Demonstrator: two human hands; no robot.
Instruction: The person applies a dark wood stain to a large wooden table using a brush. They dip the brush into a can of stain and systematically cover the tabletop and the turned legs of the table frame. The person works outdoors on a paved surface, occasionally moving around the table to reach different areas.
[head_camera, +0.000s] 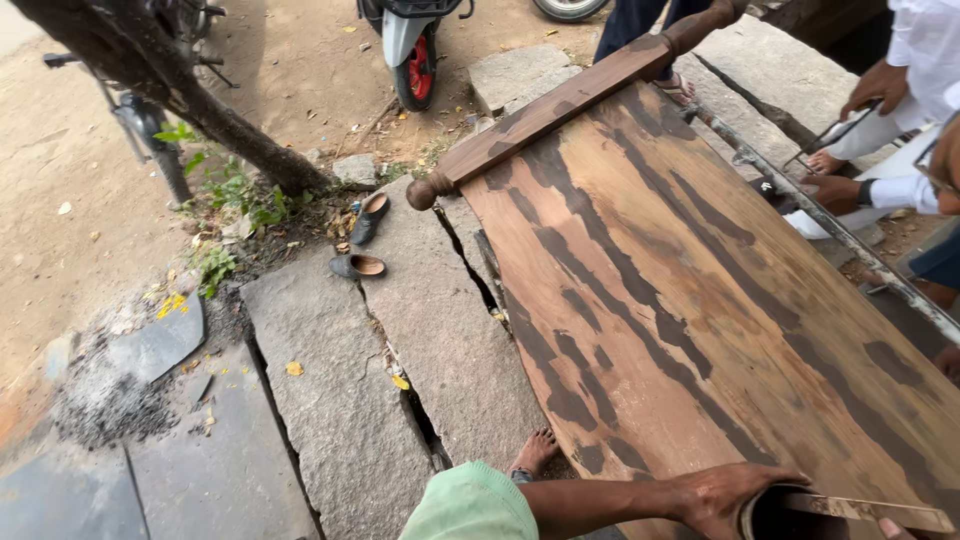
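Note:
A large worn wooden panel (680, 300) with dark streaks lies tilted across stone slabs, and a turned wooden rail (560, 100) runs along its far edge. My left hand (715, 497), on an arm with a green sleeve, grips the rim of a dark round container (772, 518) at the panel's near edge. A flat metal strip (865, 510) sticks out of the container to the right. Only a fingertip of my right hand (896, 529) shows at the bottom edge, next to the strip. A bare foot (534, 451) rests on the slab below the panel.
Cracked stone slabs (340, 400) have deep gaps between them. A pair of shoes (362, 240) lies by a tree trunk (170, 90). A scooter (410, 45) and a motorbike (150, 130) stand on the dirt. At the right, a person in white holds a tool (832, 132).

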